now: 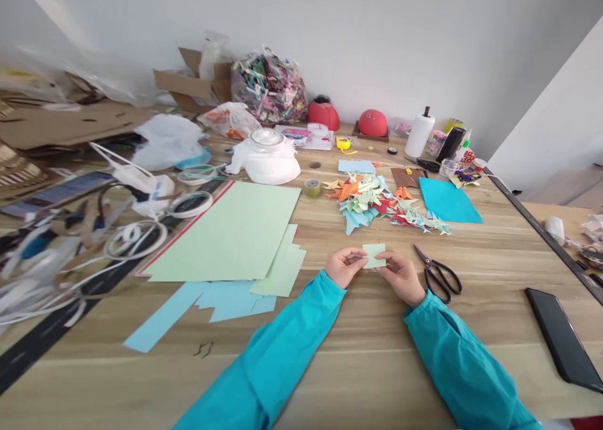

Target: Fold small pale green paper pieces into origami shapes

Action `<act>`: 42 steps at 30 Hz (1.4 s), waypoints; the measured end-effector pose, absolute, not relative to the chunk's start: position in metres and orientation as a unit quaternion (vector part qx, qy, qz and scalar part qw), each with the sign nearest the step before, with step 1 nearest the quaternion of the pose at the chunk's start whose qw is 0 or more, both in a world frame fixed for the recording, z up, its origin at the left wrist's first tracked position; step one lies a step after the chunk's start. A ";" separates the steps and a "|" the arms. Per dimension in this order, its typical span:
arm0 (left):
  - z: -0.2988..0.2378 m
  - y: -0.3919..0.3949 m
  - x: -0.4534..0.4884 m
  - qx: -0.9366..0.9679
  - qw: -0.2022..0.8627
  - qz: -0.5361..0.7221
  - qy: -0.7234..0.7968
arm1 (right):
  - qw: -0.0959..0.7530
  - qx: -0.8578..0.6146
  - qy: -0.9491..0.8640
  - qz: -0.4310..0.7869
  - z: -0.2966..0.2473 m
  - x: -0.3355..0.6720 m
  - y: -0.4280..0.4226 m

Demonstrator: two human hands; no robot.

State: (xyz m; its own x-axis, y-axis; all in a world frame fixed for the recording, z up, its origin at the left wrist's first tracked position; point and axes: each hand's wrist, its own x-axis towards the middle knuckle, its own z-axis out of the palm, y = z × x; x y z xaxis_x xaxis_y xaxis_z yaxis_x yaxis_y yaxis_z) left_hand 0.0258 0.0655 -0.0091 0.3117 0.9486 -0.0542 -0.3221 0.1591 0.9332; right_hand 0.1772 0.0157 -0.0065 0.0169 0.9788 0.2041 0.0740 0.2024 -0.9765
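Note:
A small pale green paper square (374,255) is held up just above the table between both hands. My left hand (346,265) pinches its left edge between thumb and fingers. At its right edge, my right hand (400,276) grips the paper in the same way. Black-handled scissors (438,273) lie beside my right hand, blades pointing away. Beyond the hands is a heap of folded paper pieces (365,198) in green, orange, blue and red. To the left lie large green paper sheets (230,229), with blue paper strips (164,317) partly under them.
A black phone (563,336) lies at the right. Coiled white cables (136,238) and a power strip (153,191) crowd the left. Along the back stand a stuffed plastic bag (269,88), a cardboard box (193,81), a white bottle (419,135) and a red pincushion (372,122).

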 end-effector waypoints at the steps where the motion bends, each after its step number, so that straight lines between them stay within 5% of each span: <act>1: -0.009 0.067 0.026 0.447 0.676 0.469 0.351 | 0.533 -0.466 -0.569 0.418 -0.006 0.178 0.018; 14: -0.013 0.064 0.024 0.426 0.676 0.470 0.374 | 0.524 -0.445 -0.574 0.446 -0.015 0.186 0.031; 42: -0.007 0.064 0.030 0.446 0.662 0.436 0.416 | 0.643 -0.531 -0.348 0.429 -0.001 0.163 0.035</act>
